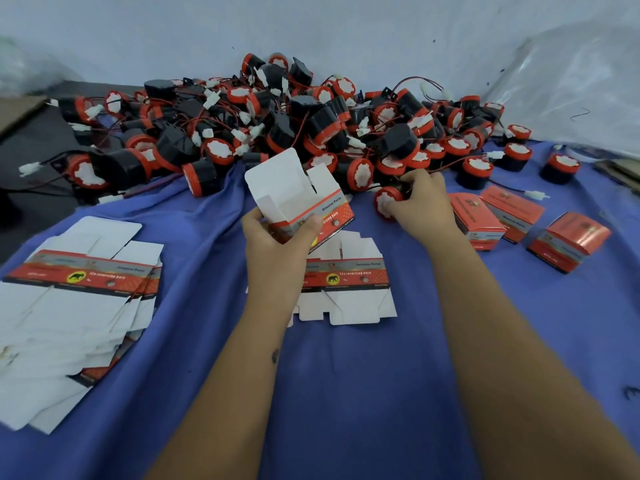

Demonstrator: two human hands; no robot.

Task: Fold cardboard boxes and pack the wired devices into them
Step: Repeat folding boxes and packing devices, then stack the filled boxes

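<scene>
An erected box (304,209) is being gripped, mouth open, by the left hand (277,244) mid-counter. A device (387,202) is being grasped by the right hand (420,199) at the pile's (277,123) near edge. Its wire, apparently tangled there, is risking snagging neighbours; the thin flaps are risking crushing.

A blue cloth (346,393) is spread over the work surface. Crumpled clear plastic sheeting (571,88) is seen at the right, against a pale wall (311,26).
</scene>
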